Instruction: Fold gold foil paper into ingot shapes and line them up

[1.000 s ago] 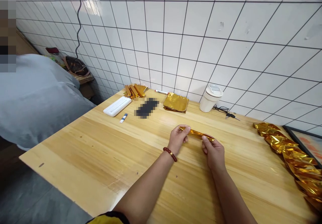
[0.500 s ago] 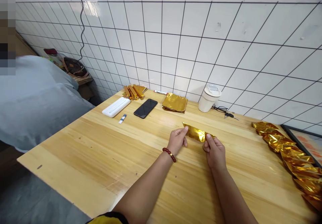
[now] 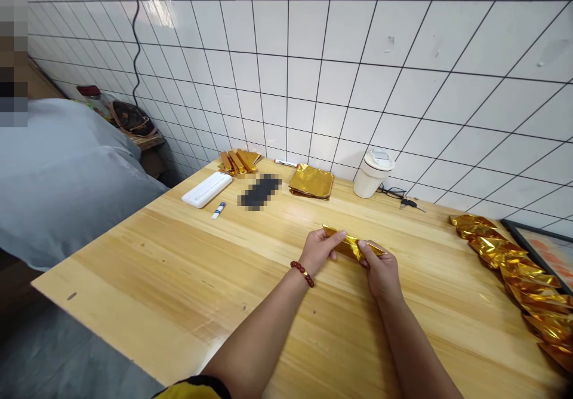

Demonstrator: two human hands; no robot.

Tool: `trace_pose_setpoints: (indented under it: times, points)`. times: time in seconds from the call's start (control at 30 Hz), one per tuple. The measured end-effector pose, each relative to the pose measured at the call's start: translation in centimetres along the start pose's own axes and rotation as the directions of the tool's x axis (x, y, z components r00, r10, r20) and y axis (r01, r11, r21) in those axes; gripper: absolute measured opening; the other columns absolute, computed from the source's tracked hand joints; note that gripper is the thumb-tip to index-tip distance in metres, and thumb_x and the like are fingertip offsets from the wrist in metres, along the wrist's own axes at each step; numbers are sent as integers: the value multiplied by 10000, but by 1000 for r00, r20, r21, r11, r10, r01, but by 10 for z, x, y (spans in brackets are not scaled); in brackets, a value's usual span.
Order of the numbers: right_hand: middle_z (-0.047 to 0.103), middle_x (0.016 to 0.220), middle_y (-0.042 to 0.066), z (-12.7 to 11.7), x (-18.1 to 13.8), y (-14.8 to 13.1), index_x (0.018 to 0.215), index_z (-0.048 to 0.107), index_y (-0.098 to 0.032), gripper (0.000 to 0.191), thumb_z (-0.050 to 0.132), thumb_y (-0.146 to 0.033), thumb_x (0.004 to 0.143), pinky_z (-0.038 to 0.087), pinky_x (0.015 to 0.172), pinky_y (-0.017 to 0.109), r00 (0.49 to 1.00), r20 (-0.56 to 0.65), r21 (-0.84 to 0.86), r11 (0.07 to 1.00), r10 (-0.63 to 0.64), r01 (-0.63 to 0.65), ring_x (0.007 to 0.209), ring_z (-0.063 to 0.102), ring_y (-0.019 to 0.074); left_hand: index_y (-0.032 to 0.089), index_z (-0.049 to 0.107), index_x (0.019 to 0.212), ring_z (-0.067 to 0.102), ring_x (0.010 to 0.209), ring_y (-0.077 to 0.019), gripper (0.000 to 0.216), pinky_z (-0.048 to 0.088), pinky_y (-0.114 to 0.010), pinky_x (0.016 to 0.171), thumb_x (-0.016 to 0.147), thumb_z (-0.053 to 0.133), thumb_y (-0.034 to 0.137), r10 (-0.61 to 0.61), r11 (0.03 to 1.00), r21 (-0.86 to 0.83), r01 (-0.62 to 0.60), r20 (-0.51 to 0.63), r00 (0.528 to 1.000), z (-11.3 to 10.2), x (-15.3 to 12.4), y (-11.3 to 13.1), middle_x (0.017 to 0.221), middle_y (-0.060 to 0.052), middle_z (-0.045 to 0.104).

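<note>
Both hands are closed to a pinch on one gold foil strip (image 3: 352, 246), which is held out over the wooden table (image 3: 179, 279), in front of the square stack of gold foil (image 3: 312, 181). The left hand (image 3: 319, 251) has its thumb laid flat along the near face of the strip, pointing toward the other hand, with no gap between thumb and foil; its fingers curl behind, partly hidden, so how each one presses cannot be told. The right hand (image 3: 381, 270) grips farther along, thumb tip on the foil and the fingers bent under it, nearly closed. The two thumb tips stand near each other but apart, with a bright creased patch of foil between them, and the strip's ends stick out past both grips (the left one as a sharp corner). Whether the strip's lower edge touches the wood cannot be made out. A red bead bracelet (image 3: 303, 273) circles the left wrist. Beyond the hands, a white lidded cup (image 3: 373, 175) stands upright near the wall, and a row of puffed gold foil pieces (image 3: 510, 261) runs down the table's right side.
</note>
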State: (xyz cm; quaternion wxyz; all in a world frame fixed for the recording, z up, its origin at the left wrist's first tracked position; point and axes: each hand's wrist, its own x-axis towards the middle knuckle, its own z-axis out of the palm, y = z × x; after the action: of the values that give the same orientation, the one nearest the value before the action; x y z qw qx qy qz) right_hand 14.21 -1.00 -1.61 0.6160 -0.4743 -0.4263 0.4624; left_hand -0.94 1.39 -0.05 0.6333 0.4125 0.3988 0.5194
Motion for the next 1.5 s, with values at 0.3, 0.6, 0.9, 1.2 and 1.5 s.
trace_pose_setpoints:
  times: [0.3,0.6,0.9,1.2,1.5]
  points:
    - [681,774,37,-1,1,-1,792,788,-214,234,832,-419,689,443,671,297,996,85,-23,999,-25,27,716,564,168,107,728,719,436,465,-52,483,321,-202,427,509,888,511,9,999,-31,-9,11,1000,0,2,-1,616,-20,644]
    - [688,774,26,-2,1,0,775,791,-233,205,849,-395,663,473,684,305,995,88,-68,996,-47,53,728,601,178,114,676,636,397,365,-43,506,263,-221,367,622,793,606,2,1000,6,-2,-1,1000,-2,4,-4,556,-7,589]
    - [732,843,46,0,-1,-6,811,784,-226,301,738,-522,775,478,775,332,993,111,-136,990,-30,45,815,629,214,110,715,686,419,399,-45,467,306,-215,395,589,833,551,19,1000,-7,-18,69,997,-1,3,-3,607,-19,627]
    - [732,837,52,7,-1,-7,782,785,-227,334,793,-549,695,481,770,344,989,145,-188,981,-20,47,804,631,210,122,689,620,485,492,-84,505,346,-217,453,430,906,537,-48,995,-88,39,-103,994,3,0,3,556,-7,611]
    - [405,530,-53,2,2,-5,553,565,-199,429,848,-507,649,255,457,245,997,-81,115,993,20,-10,494,300,79,112,714,671,433,447,-45,510,219,-193,384,419,925,501,-69,979,-199,37,-155,985,-1,3,6,598,-15,631]
